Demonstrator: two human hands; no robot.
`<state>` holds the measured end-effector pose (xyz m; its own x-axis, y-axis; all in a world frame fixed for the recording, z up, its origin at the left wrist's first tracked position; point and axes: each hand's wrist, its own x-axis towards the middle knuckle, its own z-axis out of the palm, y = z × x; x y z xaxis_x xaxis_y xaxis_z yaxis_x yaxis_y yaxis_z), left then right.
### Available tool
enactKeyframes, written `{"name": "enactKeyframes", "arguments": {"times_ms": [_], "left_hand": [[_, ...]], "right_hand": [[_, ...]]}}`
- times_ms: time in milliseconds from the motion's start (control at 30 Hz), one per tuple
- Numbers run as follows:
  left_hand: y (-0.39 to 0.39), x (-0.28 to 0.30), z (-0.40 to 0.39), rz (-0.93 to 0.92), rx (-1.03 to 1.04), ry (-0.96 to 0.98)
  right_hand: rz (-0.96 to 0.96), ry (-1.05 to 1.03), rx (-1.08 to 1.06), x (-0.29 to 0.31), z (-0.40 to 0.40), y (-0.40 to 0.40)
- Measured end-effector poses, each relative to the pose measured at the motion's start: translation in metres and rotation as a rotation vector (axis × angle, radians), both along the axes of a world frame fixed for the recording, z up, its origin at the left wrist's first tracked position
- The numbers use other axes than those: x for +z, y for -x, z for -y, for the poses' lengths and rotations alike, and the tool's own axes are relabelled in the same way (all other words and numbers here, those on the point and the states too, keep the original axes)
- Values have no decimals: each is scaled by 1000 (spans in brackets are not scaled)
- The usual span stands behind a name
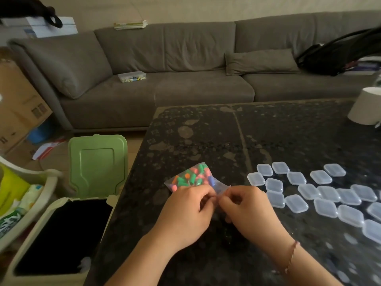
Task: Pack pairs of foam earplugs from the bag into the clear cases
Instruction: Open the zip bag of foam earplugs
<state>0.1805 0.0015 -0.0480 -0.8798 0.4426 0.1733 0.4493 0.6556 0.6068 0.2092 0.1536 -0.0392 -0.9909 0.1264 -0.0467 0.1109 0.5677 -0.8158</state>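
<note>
Left hand (186, 211) and right hand (248, 209) side by side, fingers curled, each pinching near edge of small clear plastic bag of coloured foam earplugs (191, 177) on dark speckled stone table (206, 133). Clear closed square plastic cases (313, 193) scattered right of bag. Grey sofa (165, 65) beyond.

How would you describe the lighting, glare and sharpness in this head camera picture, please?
Head view: dim, soft light; the table shows pale glare patches; wide-angle bending curves the sofa; the clear cases and the bag look slightly soft.
</note>
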Motion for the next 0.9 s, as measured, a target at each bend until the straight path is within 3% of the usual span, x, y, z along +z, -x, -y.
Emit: {"name": "enactKeyframes", "arguments": {"times_ms": [167,267,500,700,900], "left_hand": [[-3,4,-4,-131,-39,2],[-4,5,-5,-179,-109,55],[-6,9,-5,-90,-73,81],[-9,11,-9,-73,-16,183],[-13,8,-11,-126,7,100]], "right_hand": [[43,156,-47,5,-2,0],[24,124,-115,3,-3,3],[53,49,-138,6,-14,9],[89,108,-178,10,-16,11],[169,165,-71,9,-6,6]]}}
